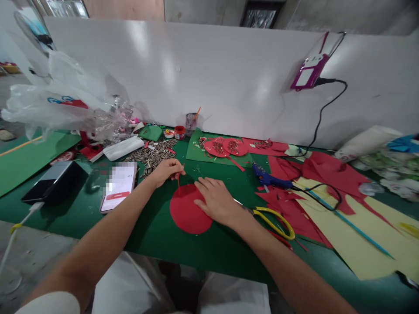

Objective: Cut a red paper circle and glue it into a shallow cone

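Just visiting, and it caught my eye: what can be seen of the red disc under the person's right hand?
The red disc is plain, flat and roughly round, and looks like felt or thick paper. It lies on the green tabletop, close to the near edge. The right hand rests on its right side, fingers extended. The left hand pinches a thin red strip whose lower end reaches the disc's far side; whether it is attached is unclear.

A glue gun (pixel 271 179), scissors (pixel 275 213) and red scraps (pixel 293 213) suggest a craft workshop.
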{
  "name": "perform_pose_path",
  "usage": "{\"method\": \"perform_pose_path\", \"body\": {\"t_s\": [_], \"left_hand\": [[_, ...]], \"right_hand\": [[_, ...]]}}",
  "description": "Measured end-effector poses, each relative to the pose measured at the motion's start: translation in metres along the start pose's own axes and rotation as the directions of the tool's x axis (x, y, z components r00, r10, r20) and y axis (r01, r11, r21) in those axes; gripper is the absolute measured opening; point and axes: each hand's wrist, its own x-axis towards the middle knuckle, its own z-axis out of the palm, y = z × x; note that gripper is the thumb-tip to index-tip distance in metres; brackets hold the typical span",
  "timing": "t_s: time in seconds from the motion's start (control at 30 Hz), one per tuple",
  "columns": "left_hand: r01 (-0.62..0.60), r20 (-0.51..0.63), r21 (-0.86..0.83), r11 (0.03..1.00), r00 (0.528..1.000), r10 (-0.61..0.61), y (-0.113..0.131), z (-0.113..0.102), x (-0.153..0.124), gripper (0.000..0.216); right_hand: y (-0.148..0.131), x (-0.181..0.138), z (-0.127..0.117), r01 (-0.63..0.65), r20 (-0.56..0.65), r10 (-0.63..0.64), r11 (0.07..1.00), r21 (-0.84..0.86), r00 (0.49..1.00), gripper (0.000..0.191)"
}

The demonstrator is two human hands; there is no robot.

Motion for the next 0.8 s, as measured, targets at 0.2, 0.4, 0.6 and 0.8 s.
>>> {"method": "perform_pose_path", "body": {"t_s": [0.2, 0.4, 0.6, 0.8], "left_hand": [[0.02, -0.042, -0.089, 0.996, 0.999, -0.023, 0.0, 0.003, 0.001, 0.023], [0.088, -0.072, -0.174, 0.981, 0.992, -0.102, 0.008, 0.013, -0.004, 0.02], [0.18, 0.104, -0.3, 0.937, 0.982, -0.156, 0.016, 0.035, -0.017, 0.014], [0.056, 0.158, 0.194, 0.979, 0.983, -0.087, 0.01, 0.039, -0.019, 0.009]], "right_hand": [[0.015, -0.008, 0.014, 0.011, -0.231, -0.038, 0.993, -0.118, 0.972, 0.027], [0.009, -0.012, -0.003, 0.061, -0.539, -0.062, 0.998, -0.021, 0.84, 0.021], [0.003, -0.023, -0.016, 0.184, -0.687, -0.095, 0.981, 0.057, 0.72, 0.027], [-0.006, -0.035, -0.013, 0.322, -0.58, -0.215, 0.943, 0.087, 0.786, 0.025]]}}
